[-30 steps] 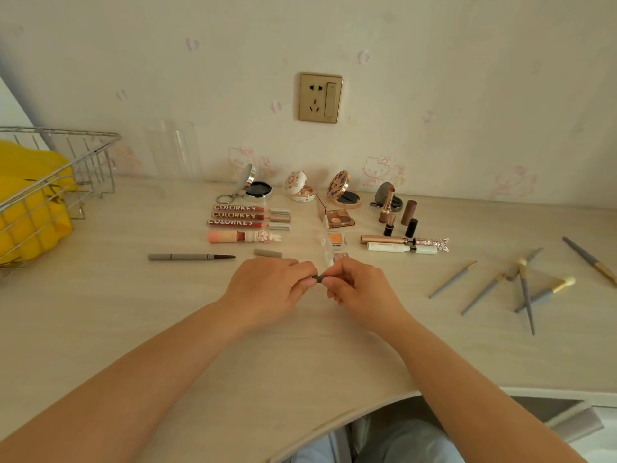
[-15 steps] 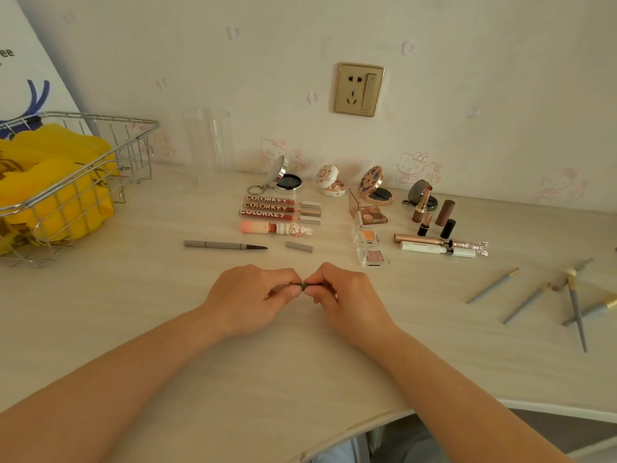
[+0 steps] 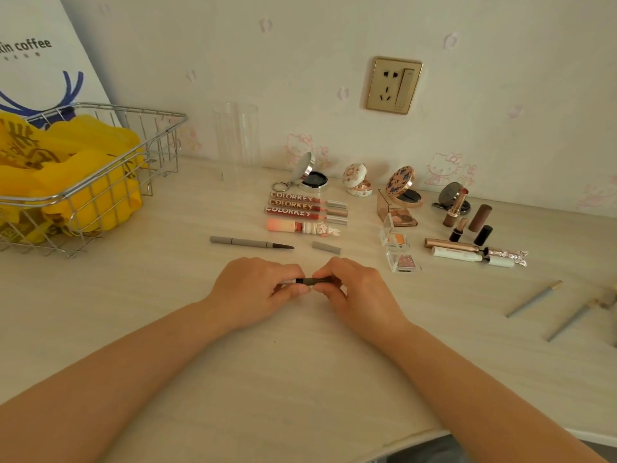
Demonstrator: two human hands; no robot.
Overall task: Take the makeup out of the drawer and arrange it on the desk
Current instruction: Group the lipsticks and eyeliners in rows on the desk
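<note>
- The left hand (image 3: 253, 289) and the right hand (image 3: 359, 292) meet over the pale wood-grain table (image 3: 133, 322); both pinch one slim dark grey makeup pencil (image 3: 312, 281), which lies level between their fingertips just above the tabletop.
- The left grip is curled round the pencil's lighter end, the right grip round its dark end; most of the pencil is hidden by the fingers.
- Just behind the hands lie an uncapped grey eyeliner pen (image 3: 250, 242) and, apart from it to the right, its short grey cap (image 3: 326, 247).
- Behind those, three red lip gloss tubes printed "COLORKEY" (image 3: 305, 205) lie side by side, with a peach-pink tube with a rabbit cap (image 3: 300, 226) in front of them.
- Open round compacts (image 3: 309, 177), small eyeshadow palettes (image 3: 397, 240) and lipsticks (image 3: 457, 207) stand further right.
- Thin grey brushes (image 3: 534, 298) lie well apart at the right edge.
- At the left, a wire metal basket (image 3: 100, 182) holds yellow bags; behind it, a white paper bag reads "kin coffee" (image 3: 25, 48).
- The wall bears a gold socket plate (image 3: 393, 85) and pink Hello Kitty stickers (image 3: 444, 167).
</note>
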